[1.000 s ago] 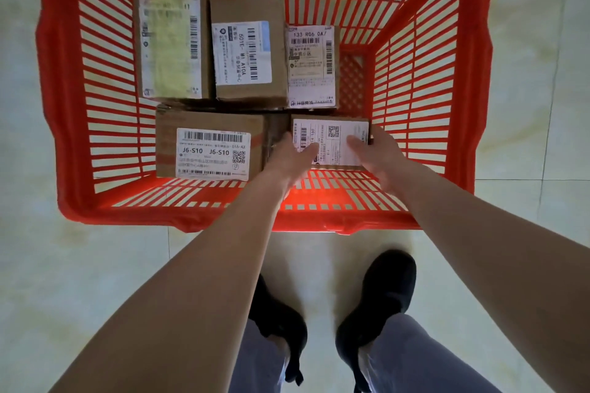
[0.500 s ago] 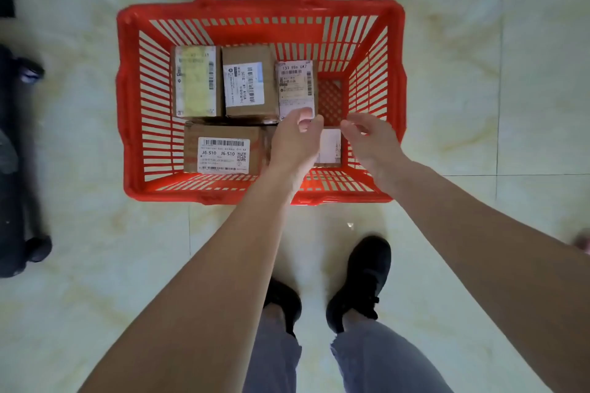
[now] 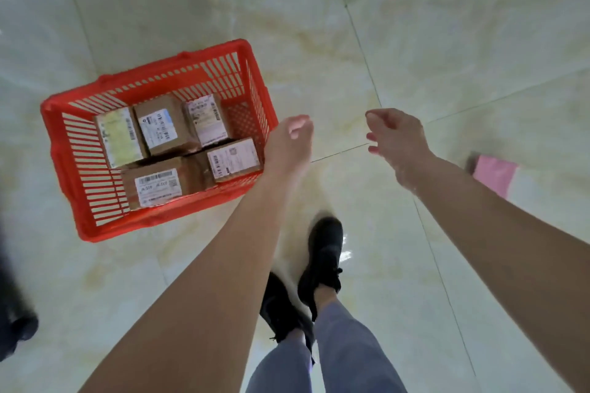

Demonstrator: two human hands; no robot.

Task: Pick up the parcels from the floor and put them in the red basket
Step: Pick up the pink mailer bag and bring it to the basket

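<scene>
Head view: a pale, glossy tiled floor with thin dark grout lines is seen across the whole frame. The red basket is set on it at left, and five parcels are packed inside: three cardboard boxes along the far row and two labelled boxes in the near row, all touching. A pink parcel is seen lying on the tiles at the right edge, well apart from the basket. The left hand is held beside the basket's right rim, fingers loosely curled, nothing gripped. The right hand is held over bare tiles, fingers relaxed and empty. Black shoes are seen below. Open floor lies between the hands and the pink parcel.
</scene>
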